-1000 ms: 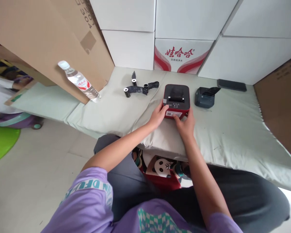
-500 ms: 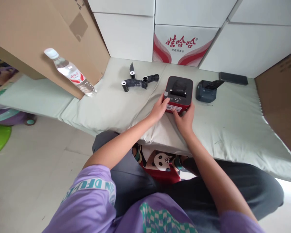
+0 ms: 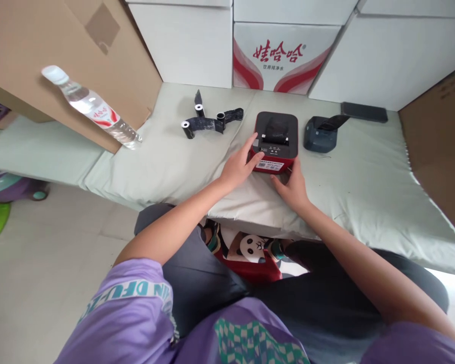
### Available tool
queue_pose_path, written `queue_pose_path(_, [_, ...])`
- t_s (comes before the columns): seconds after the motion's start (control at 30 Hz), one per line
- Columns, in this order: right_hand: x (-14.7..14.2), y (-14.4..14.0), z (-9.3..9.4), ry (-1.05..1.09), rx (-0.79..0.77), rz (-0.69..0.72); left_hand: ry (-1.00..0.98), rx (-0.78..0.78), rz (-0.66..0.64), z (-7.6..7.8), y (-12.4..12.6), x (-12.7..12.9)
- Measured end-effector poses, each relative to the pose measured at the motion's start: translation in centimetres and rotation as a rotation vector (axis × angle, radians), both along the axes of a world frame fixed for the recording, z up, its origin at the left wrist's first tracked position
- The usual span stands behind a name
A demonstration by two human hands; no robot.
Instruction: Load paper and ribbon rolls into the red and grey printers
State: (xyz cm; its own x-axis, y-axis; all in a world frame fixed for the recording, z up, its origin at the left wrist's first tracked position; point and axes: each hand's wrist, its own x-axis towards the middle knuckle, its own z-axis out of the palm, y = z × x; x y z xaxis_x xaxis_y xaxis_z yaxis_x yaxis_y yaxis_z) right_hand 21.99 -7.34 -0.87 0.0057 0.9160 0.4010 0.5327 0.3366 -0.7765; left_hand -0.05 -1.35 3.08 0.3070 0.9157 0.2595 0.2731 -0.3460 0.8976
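The head view shows a red-sided, black-topped printer point(image 3: 276, 144) sitting on a pale cloth-covered tabletop point(image 3: 167, 167), a little right of the middle, its white label facing the person. The left hand point(image 3: 239, 164) lies at the printer's left front corner, thumb on the front upper edge and a finger reaching along the left side, the two spread apart. The right hand point(image 3: 293, 188) is at the right front corner, fingers against the right side and partly hidden, thumb stretched out by the lower front edge. Whether either hand is clamped on the printer or just resting against it, I cannot tell. Left of the printer are three small black rolls point(image 3: 188, 130), two with white core ends, and crumpled lengths of black film point(image 3: 207, 124) trailing among them. To the right sits a dark blue-grey device point(image 3: 320, 140) with a black strip point(image 3: 333, 121) slanting from its top; just behind it a flat black slab point(image 3: 365, 112) lies near the wall of white boxes point(image 3: 185, 50). One carton point(image 3: 276, 63) in that wall bears red lettering and red curves. A labelled clear bottle point(image 3: 94, 108) with a white cap is beside a tall cardboard box point(image 3: 109, 60) on the left. Below the tabletop's front edge, a panda picture point(image 3: 252, 247) shows between the person's legs.
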Motion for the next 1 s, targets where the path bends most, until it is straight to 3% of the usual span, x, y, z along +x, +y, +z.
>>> queue_pose_path(0.1, [-0.2,-0.1,0.0,0.002,-0.015,0.023,0.032,-0.014,-0.024,0.0,0.5,-0.6])
queue_pose_path(0.4, [-1.0,-0.3,-0.2,-0.18,-0.08,-0.101,0.011,-0.012,-0.037,-0.3,0.6,-1.0])
queue_pose_path(0.6, [-0.7,-0.5,-0.9,-0.398,-0.063,-0.177,0.103,0.131,-0.086,-0.1,0.1,-1.2])
queue_pose_path(0.9, [-0.7,-0.4,-1.2,-0.416,-0.054,-0.176,0.135,0.151,-0.054,-0.3,-0.2,-1.1])
queue_pose_path(1.0, [-0.6,-0.4,-1.3,-0.415,-0.037,-0.181,0.14,0.23,-0.048,-0.1,-0.1,-1.1])
